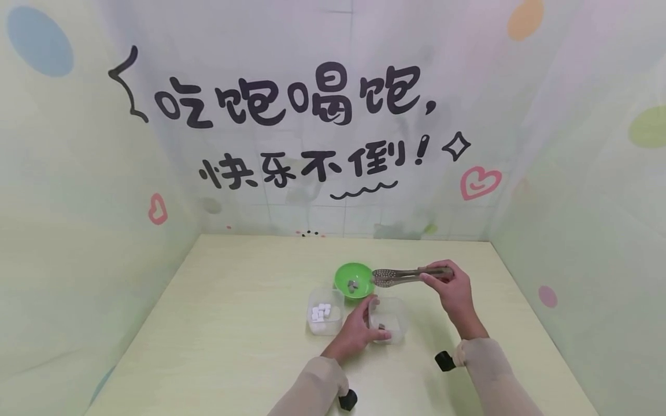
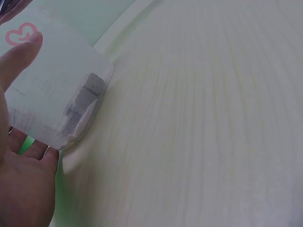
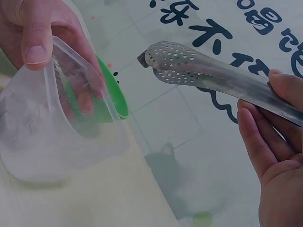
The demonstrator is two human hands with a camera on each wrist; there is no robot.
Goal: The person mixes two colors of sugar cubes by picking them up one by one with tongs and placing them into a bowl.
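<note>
My left hand (image 1: 356,332) grips a clear plastic container (image 1: 395,312) by its wall, thumb on one side and fingers on the other. Several grey-brown cubes (image 2: 85,99) lie at the bottom of it. In my right hand (image 1: 458,294) is a pair of metal tongs (image 1: 408,277) with perforated tips. The right wrist view shows a small dark piece (image 3: 142,59) pinched between those tips. They hover at the right rim of a green bowl (image 1: 354,271), above and beyond the held container. Some greyish pieces (image 1: 352,286) sit inside the bowl.
Left of my left hand stands a second clear container (image 1: 337,328) with several white cubes (image 1: 321,312) in it. The pale wooden table (image 1: 234,323) is bounded by printed fabric walls (image 1: 333,34) at the back and both sides.
</note>
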